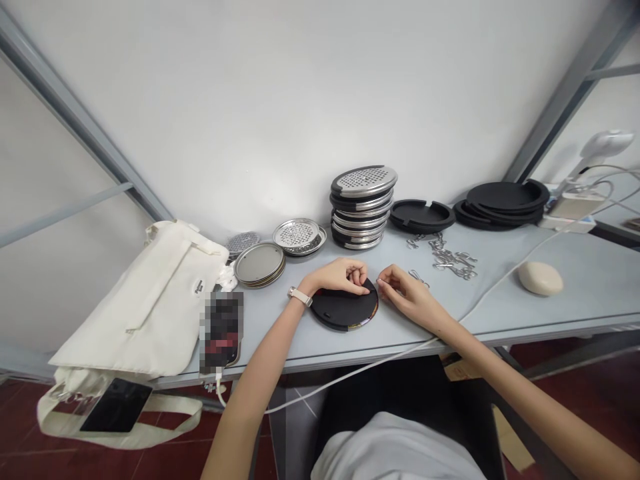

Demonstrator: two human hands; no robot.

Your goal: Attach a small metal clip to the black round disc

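A black round disc (345, 308) with a shiny, colourful strip along its front right rim lies flat on the table. My left hand (345, 275), with a watch on its wrist, holds the disc from behind; its fingers are curled and the thumb presses on the top near the right edge. Just right of that rim, my right hand (400, 288) is closed in a pinch. Whatever sits between those fingertips is too small to make out. Small metal clips (453, 259) lie loose behind the right hand, one of them close to it.
Behind the disc rises a stack of perforated metal discs with black rims (364, 207). Plain metal plates (260, 263) and grater-like discs (297, 235) lie left; black round trays (423, 215) stand right. A white cable (500, 279) crosses the table. A bag (145, 307), phone (223, 333) and cream-coloured case (540, 277) flank the hands.
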